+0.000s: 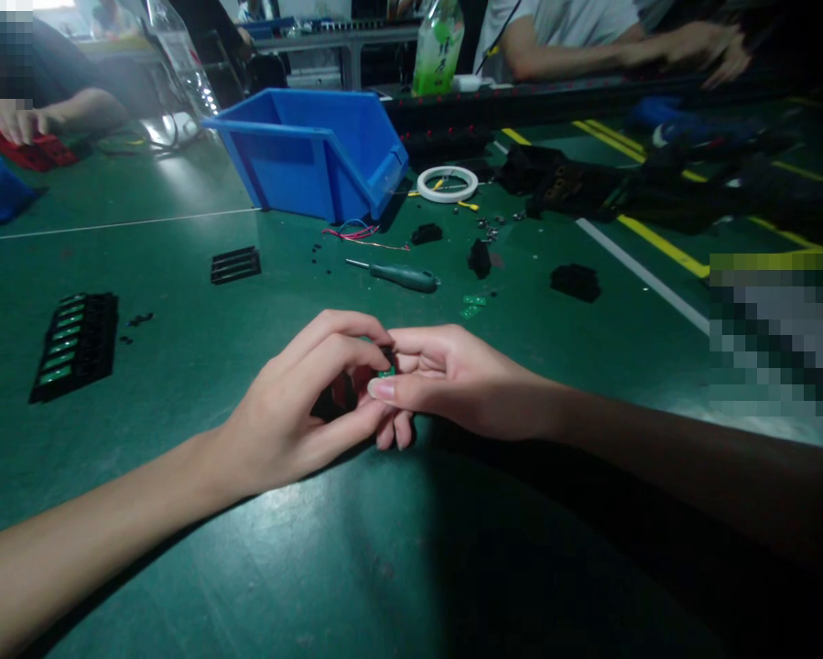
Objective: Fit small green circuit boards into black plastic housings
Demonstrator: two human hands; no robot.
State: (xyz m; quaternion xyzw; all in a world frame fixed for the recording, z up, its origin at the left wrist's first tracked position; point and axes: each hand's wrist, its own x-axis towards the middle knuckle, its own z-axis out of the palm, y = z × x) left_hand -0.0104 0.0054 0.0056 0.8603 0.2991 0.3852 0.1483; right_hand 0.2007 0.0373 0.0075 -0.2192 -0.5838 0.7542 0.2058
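My left hand [308, 394] and my right hand [459, 380] meet above the green table mat, fingers closed together. Between their fingertips is a small black part with a green circuit board [385, 372], mostly covered by the fingers. The right thumb presses on its near side. Beyond my hands lie a screwdriver [404, 276] with a dark green handle and two small green circuit boards [472, 307]. To the left stands a black holder [78, 343] with a row of green boards in it, beside a black slotted frame [236, 264].
A blue bin [301, 160] stands at the back, near a roll of white tape [448, 184] and loose wires [356, 233]. Black parts [575, 282] and tiny screws [493, 227] lie about. Co-workers' hands [699, 50] show across the table; a green-labelled bottle [438, 50] stands there.
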